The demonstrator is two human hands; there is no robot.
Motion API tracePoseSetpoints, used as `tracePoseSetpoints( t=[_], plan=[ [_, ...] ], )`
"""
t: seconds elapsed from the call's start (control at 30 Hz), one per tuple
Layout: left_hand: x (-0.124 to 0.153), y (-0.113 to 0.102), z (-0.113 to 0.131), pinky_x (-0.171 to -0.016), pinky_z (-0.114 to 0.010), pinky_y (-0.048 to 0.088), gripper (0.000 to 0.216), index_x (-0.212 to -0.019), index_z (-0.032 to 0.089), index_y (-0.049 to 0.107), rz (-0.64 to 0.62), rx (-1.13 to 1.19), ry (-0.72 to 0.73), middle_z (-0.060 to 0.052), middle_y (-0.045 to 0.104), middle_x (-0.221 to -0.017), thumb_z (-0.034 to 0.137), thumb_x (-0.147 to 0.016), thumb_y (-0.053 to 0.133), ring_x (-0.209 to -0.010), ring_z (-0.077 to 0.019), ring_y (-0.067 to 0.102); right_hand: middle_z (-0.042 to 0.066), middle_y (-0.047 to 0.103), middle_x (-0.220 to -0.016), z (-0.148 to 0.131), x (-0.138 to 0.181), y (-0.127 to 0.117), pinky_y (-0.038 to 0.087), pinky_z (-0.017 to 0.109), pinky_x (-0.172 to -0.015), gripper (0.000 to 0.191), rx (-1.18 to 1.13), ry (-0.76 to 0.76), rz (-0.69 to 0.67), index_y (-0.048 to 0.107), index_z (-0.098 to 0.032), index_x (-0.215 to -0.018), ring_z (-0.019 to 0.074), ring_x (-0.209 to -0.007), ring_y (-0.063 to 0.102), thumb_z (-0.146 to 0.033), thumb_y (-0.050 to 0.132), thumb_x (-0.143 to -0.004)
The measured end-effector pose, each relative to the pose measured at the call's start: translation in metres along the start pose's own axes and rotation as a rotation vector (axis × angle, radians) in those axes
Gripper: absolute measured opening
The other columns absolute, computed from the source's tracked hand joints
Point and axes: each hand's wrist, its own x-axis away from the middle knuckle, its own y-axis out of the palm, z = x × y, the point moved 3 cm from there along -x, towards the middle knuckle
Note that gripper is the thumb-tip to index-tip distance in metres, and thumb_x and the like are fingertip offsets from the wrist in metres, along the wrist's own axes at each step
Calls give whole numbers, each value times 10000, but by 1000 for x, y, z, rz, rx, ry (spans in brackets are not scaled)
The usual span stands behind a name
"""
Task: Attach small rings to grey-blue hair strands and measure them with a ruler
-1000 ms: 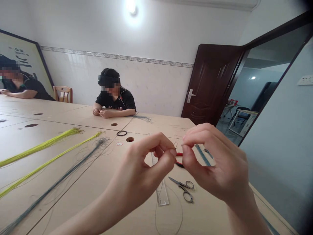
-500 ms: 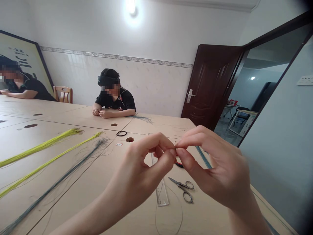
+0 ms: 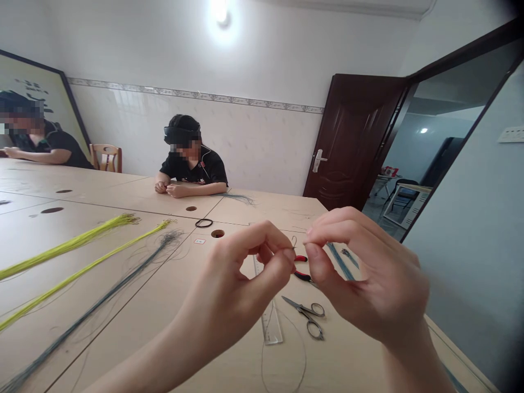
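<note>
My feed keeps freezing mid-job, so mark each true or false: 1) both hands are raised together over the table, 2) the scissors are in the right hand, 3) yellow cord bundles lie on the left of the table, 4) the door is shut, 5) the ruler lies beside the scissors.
1) True: the left hand and right hand meet fingertip to fingertip above the table, pinching a small wire hook.
2) False: the scissors lie on the table, untouched.
3) True: the yellow cord bundles lie there.
4) False: the door stands open.
5) True: the ruler lies just left of the scissors.
</note>
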Motion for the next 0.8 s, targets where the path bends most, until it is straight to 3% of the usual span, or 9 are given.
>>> tracePoseSetpoints(
  t=[0.17,0.63,0.8],
  plan=[
    [0,1,-2,-509,-131,402,170,-703,211,569,-25,21,-30,81,575,-644,137,-842,507,-609,-57,510,20,627,-781,-1,1,1,429,293,-623,45,23,-10,-27,607,-139,-823,120,-722,549,-102,604,-798],
    [0,3,-2,-527,-157,386,182,-708,205,570,-42,30,-34,76,535,-640,91,-832,499,-611,-58,481,32,603,-737,-4,0,6,415,327,-618,96,105,-88,-29,551,-145,-780,150,-706,544,-54,581,-783],
    [1,0,-1,-520,-153,394,174,-698,202,559,-21,17,-30,65,559,-643,100,-823,493,-606,-66,489,21,582,-711,1,0,0,424,321,-630,115,205,-55,66,523,-174,-756,146,-691,535,-71,570,-773]
  ],
)
